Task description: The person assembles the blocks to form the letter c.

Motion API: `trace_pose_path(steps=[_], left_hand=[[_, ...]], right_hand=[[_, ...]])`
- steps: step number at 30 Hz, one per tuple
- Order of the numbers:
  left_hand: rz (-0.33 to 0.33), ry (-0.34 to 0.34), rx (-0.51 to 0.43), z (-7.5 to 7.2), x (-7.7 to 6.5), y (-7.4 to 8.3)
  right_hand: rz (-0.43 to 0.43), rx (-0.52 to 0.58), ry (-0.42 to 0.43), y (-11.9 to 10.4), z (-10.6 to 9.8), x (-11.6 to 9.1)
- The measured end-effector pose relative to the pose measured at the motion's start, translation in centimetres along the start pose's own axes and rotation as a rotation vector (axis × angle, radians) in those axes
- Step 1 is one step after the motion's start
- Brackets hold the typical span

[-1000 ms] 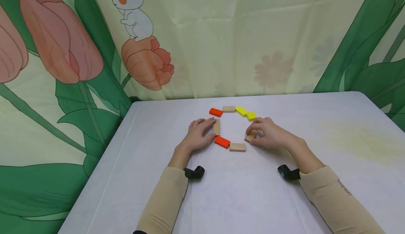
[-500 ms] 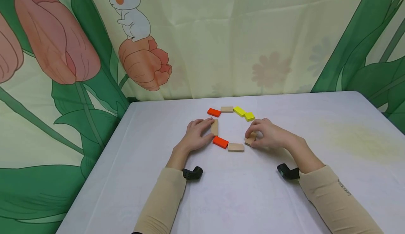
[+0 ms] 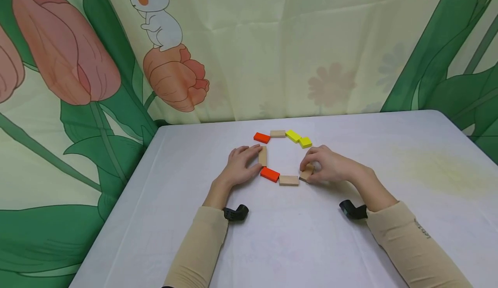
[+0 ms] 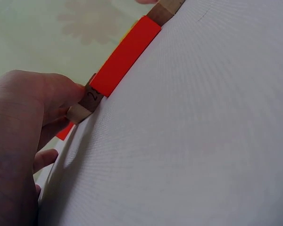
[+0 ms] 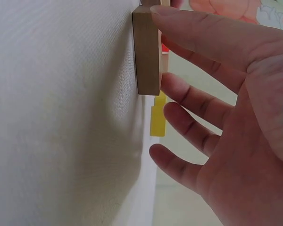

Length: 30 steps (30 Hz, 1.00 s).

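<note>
A ring of small flat blocks lies on the white-covered table (image 3: 272, 236). My left hand (image 3: 242, 166) touches a plain wooden block (image 3: 263, 156) on the ring's left side, index finger by its far end and thumb by its near end. Right beside the thumb lies a red block (image 3: 269, 174), followed by a second plain wooden block (image 3: 288, 180). On the right side, my right hand (image 3: 327, 164) pinches a third wooden block (image 5: 147, 52) between thumb and fingers, its near end right at the second block's corner. Fingers partly cover this third block in the head view.
The far side of the ring has another red block (image 3: 262, 137), a wooden block (image 3: 278, 134) and two yellow blocks (image 3: 292, 136). A printed cloth (image 3: 249, 63) hangs behind the table's back edge. Black wrist cameras (image 3: 236, 212) sit at both cuffs.
My right hand has turned its wooden block slightly and drawn its near end up to the neighbouring wooden block. The left hand stays at its block. The head view has shifted slightly.
</note>
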<state>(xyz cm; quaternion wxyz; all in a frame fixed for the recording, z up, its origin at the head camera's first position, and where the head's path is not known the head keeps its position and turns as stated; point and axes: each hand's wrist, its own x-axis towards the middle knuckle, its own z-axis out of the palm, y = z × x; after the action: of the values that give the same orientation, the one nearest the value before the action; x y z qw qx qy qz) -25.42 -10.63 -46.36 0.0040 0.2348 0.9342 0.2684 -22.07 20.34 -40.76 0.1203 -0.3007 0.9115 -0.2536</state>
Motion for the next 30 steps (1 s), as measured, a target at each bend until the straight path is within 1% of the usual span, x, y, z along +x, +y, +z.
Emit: trace_pose_path(steps=[5,12,16,24,30], left_hand=[[-0.004,-0.004,0.0,-0.12,-0.1,0.09],[-0.003,-0.002,0.0,-0.17,-0.11,0.18],[-0.012,-0.003,0.0,-0.12,-0.08,0.13],[-0.007,-0.007,0.0,-0.15,-0.07,0.18],[-0.006,-0.002,-0.01,-0.13,-0.09,0.21]], right_hand=[[-0.011,-0.008,-0.008,-0.13,0.06,0.11],[-0.032,-0.012,0.003,-0.16,0.14,0.13],[-0.023,-0.009,0.007,-0.15,0.25,0.19],[0.003,-0.013,0.003,-0.13,0.27,0.15],[-0.009,-0.009,0.005,-0.18,0.21,0.11]])
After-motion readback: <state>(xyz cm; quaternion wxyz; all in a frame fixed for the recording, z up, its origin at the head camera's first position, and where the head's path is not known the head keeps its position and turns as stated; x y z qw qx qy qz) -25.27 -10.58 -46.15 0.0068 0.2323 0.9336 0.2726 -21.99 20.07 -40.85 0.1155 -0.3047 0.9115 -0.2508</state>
